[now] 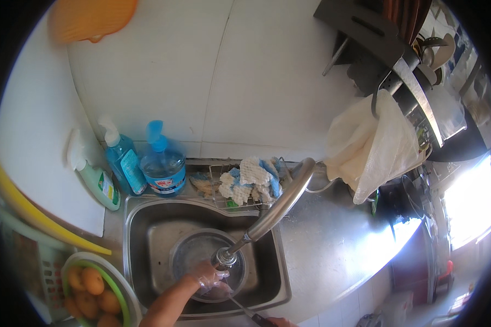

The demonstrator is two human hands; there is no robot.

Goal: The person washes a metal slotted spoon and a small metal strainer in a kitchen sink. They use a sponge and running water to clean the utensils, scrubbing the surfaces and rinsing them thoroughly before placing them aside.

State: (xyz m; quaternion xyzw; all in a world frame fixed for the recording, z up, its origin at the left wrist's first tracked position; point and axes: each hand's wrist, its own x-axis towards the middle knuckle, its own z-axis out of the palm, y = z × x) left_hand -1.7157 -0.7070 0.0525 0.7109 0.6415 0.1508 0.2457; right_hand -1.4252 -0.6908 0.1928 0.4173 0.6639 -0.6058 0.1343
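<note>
My left hand (208,278) is beneath the tap spout, over a round, shallow basin (188,245) in the steel sink (155,229). Clear, crinkled plastic film lies around its wrist and fingers. Something pinkish shows at the fingers, too blurred to name or to tell whether it is gripped. At the bottom edge, my right hand (284,322) is mostly cut off by the picture. It grips the dark handle of a knife (245,310), whose narrow metal blade points up-left at my left fingers. The blade's tip is hard to make out.
The curved steel tap (288,204) arches over the sink. Behind stand pump bottles (163,169), a spray bottle (98,186) and a wire rack with cloths (253,180). A bowl of round orange-brown produce (91,300) is at left. A mesh bag (372,151) hangs at right.
</note>
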